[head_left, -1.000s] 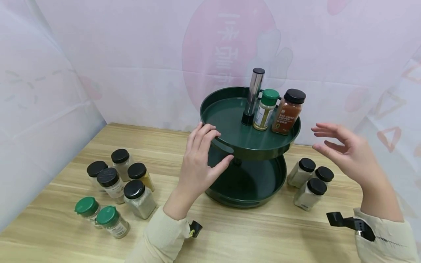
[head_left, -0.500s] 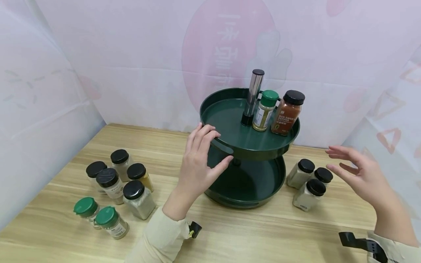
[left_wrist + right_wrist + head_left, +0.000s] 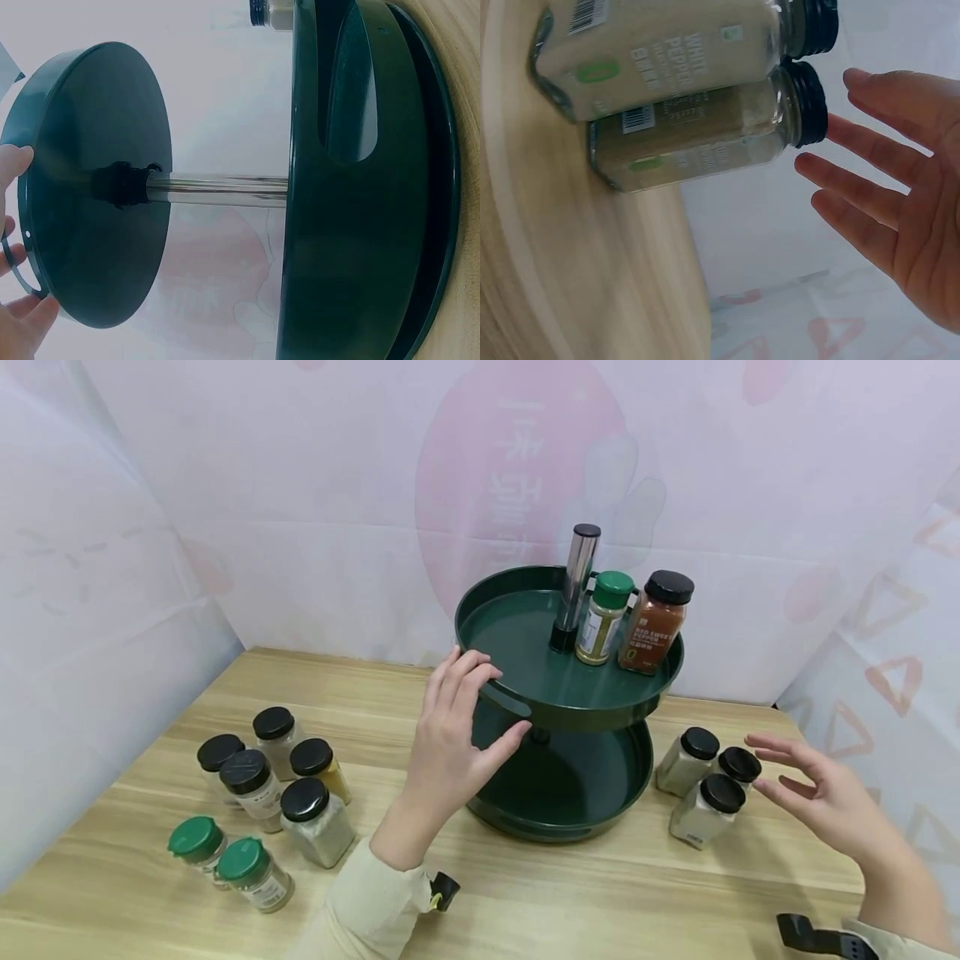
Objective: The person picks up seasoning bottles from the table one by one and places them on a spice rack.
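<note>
A dark green two-tier spice rack [image 3: 562, 714] stands on the table, with round trays on a shiny centre post. My left hand [image 3: 450, 735] holds the upper tray's rim at its handle slot; in the left wrist view the fingers [image 3: 13, 161] lie around that rim. On the upper tray stand a green-capped spice jar [image 3: 597, 631] and a red sweet pepper jar [image 3: 651, 631]. My right hand [image 3: 840, 802] holds nothing, fingers spread, close beside three black-capped jars. In the right wrist view its fingertips are near the cap of one jar [image 3: 697, 139], beside the white pepper jar [image 3: 660, 56].
Several more jars stand at the left of the wooden table [image 3: 555, 910], among them a black-capped jar [image 3: 318, 835] and a green-capped jar [image 3: 262, 885]. A patterned cloth [image 3: 337, 527] hangs behind and along the sides. The lower tray [image 3: 555, 831] holds no jars.
My right hand has moved away from the upper tray, right and down, to beside the right-hand jars. My left hand has stayed on the upper rim.
</note>
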`<state>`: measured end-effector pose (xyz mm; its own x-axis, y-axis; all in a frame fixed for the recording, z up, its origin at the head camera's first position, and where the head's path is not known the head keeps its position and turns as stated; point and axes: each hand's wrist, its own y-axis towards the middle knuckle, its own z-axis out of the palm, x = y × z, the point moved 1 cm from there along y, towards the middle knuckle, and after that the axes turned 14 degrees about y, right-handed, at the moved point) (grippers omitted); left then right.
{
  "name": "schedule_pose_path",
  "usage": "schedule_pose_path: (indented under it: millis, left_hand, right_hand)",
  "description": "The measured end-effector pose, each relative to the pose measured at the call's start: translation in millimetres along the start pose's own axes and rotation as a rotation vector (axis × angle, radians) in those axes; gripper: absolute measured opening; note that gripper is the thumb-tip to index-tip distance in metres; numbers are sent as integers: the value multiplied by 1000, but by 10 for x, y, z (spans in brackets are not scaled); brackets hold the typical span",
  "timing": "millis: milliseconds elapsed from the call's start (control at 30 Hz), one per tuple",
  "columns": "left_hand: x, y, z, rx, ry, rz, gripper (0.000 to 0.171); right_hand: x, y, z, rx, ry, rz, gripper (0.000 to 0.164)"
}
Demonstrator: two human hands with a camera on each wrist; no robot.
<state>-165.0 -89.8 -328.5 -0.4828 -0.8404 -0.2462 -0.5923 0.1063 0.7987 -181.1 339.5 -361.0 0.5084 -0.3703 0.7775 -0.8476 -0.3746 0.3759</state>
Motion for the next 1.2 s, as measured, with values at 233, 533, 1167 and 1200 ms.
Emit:
schedule_pose_path:
  millis: [233, 533, 1167, 1200]
  left_hand:
    - [5, -7, -13, 0, 11, -9, 58]
    - [5, 6, 4, -9, 8, 6, 58]
    - [0, 7, 19, 0, -3, -2, 57]
    - [1, 7, 18, 1, -2, -3, 57]
  right_hand:
    - [-66, -7, 47, 28, -3, 42, 59]
    - [-187, -19, 77, 54, 1, 50, 70]
    - [-397, -11, 203, 91, 199, -13, 73]
    - [-403, -8, 209, 88, 208, -19, 73]
